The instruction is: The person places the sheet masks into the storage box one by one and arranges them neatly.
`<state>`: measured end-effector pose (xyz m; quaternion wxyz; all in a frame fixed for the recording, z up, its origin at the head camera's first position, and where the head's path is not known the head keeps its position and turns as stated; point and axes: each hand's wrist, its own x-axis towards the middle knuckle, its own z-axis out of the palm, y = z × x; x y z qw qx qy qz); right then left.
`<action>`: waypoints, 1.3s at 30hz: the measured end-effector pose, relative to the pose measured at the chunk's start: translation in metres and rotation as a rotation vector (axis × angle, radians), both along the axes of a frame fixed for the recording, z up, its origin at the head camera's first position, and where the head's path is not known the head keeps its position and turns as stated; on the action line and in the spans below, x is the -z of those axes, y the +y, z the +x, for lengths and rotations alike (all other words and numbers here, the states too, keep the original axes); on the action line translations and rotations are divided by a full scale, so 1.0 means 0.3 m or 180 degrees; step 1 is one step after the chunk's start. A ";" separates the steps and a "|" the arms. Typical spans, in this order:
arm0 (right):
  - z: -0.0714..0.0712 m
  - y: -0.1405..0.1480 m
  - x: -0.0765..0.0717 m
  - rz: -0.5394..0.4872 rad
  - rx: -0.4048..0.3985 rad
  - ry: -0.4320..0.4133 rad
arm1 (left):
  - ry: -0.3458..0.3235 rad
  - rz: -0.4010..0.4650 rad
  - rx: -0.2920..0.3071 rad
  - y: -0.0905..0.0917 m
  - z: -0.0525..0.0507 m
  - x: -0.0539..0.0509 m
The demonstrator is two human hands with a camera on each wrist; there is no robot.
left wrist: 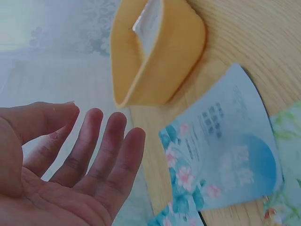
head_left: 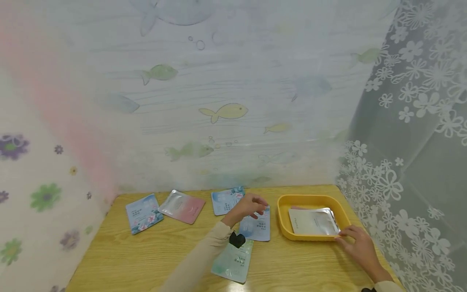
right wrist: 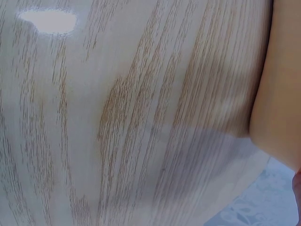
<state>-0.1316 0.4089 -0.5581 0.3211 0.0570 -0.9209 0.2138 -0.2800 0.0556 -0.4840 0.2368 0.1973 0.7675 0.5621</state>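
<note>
My left hand hovers above the table over the blue sachets, its fingers loosely bent with nothing between them; the palm of the left hand shows bare in the left wrist view. Under it lies a blue flowered sachet, with another blue sachet behind. At the near right corner of the yellow tray, my right hand pinches the rim between thumb and fingers. Inside that tray is a white-and-silver sachet with a pink edge showing beneath. The right wrist view catches only the tray's side and a sliver of finger.
A green sachet lies nearer the front, partly behind the left sleeve. Toward the left are a pink-and-silver sachet and a blue sachet. A fish-patterned curtain hangs along the back edge of the wooden table.
</note>
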 end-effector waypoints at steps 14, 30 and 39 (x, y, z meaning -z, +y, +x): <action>0.007 0.012 -0.014 0.0242 -0.0033 -0.0040 | -0.0050 0.0090 -0.0208 -0.221 0.074 0.026; 0.003 0.014 -0.012 0.0187 -0.0050 -0.0053 | -0.0195 -0.0068 -0.0620 -0.420 0.146 0.056; 0.005 0.006 -0.013 0.0091 -0.0063 -0.0095 | -0.0271 -0.0045 -0.0731 -0.487 0.207 0.081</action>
